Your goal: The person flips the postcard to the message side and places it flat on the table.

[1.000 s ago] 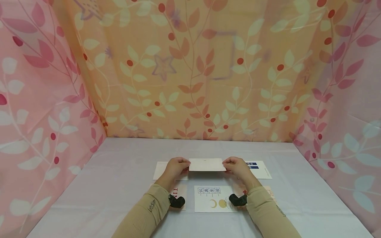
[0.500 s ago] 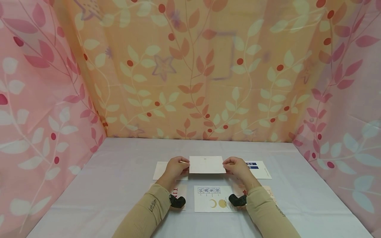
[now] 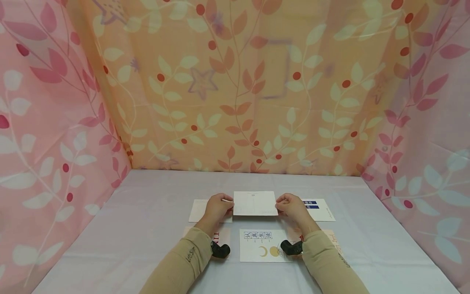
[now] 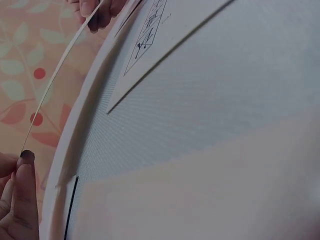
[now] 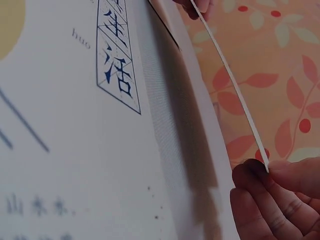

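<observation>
A white postcard is held up above the table between both hands, its nearly blank side toward the head camera. My left hand pinches its left edge between thumb and fingers, and my right hand pinches the right edge the same way. Both wrist views show the card edge-on as a thin strip, slightly bowed. Below it lies a card printed with boxed Chinese characters, a moon and a sun. Behind the left hand is a plain pale card; beside the right hand, one with blue blocks.
Cards with red print lie partly under each forearm in the front row. A white cloth covers the table. Patterned fabric stands as a back wall and along both sides. Black wrist devices sit near each cuff.
The held postcard has tilted up, so more of its nearly blank face shows to the head camera. Both hands keep their pinch, with forearms shifted very slightly inward.
</observation>
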`<state>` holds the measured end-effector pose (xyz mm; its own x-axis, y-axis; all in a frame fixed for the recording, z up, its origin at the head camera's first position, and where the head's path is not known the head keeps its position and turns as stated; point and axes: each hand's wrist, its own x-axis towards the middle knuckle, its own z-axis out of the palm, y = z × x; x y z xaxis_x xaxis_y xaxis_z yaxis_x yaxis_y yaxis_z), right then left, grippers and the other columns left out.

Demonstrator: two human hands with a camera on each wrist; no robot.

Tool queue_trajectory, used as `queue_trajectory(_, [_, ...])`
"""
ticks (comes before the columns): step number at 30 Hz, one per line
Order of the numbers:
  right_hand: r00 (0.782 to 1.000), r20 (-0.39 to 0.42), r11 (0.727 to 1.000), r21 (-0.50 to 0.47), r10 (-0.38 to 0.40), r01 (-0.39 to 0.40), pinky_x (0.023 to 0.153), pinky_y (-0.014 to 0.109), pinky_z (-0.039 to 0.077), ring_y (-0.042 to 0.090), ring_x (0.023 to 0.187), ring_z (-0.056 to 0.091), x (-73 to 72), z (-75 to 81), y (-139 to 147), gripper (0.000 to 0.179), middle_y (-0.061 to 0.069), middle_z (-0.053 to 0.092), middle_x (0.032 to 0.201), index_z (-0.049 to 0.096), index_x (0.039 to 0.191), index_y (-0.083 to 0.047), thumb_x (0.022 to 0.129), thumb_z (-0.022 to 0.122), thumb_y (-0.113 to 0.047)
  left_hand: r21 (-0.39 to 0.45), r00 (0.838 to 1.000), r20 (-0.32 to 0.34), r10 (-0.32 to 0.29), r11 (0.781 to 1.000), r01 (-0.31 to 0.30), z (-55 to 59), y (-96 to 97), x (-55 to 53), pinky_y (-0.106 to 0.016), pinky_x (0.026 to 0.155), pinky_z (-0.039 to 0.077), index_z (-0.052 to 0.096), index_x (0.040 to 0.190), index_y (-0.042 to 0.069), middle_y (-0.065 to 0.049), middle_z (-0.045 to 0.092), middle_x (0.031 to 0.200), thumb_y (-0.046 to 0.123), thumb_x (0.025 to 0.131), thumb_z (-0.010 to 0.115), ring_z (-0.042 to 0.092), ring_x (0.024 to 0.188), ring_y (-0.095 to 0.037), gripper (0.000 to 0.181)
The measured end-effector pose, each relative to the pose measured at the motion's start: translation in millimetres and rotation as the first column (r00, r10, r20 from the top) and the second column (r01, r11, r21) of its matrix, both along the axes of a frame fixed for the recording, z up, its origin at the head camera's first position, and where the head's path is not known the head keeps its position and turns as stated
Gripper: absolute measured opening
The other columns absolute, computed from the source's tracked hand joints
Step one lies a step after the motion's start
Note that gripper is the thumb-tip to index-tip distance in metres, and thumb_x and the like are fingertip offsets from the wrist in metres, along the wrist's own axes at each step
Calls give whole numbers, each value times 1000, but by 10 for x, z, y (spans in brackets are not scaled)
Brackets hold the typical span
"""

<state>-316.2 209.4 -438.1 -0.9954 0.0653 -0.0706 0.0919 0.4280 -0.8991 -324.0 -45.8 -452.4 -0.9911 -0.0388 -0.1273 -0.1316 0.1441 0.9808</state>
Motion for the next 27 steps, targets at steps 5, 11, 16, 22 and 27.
queue_trajectory(5, [1000,9,1000,18,-9,9,60,28,52,15,66,61,1,-33,-14,12,7,66,76,58,90,0,80,65,-3,-13,1000,-23,18,1000,-18,-30,1,-13,-24,57,51,65,88,3,-10,61,76,4,79,66,59,63,-15,9])
queue_trajectory(11, [1000,8,999,31,-11,11,59,27,50,14,66,61,2,-37,-22,11,6,67,76,60,89,0,80,65,-4,-21,999,-42,32,999,-33,-38,6,-17,-24,56,51,65,84,2,-8,60,75,2,78,67,58,62,-14,7])
queue_trajectory(16, [1000,1,998,52,-17,16,60,27,50,14,66,60,10,-44,-23,11,7,67,76,60,89,1,80,64,-4,-29,998,-47,32,999,-33,-29,20,3,-24,54,51,64,77,4,-8,60,73,0,77,68,58,59,-14,6])
queue_trajectory(22, [998,48,996,77,-49,45,62,28,51,15,68,59,14,-57,-21,10,7,64,80,62,89,-1,81,64,-7,-20,1000,30,5,1000,-4,-19,24,23,-24,54,51,65,82,1,-8,62,75,4,81,65,59,61,-13,3])
queue_trajectory(27, [993,99,994,98,-62,53,64,29,53,14,68,61,23,-55,-13,11,8,64,82,63,90,0,82,64,-7,-17,996,86,-10,1000,12,-9,29,42,-23,54,51,67,90,0,-8,64,75,7,83,62,60,61,-12,11])
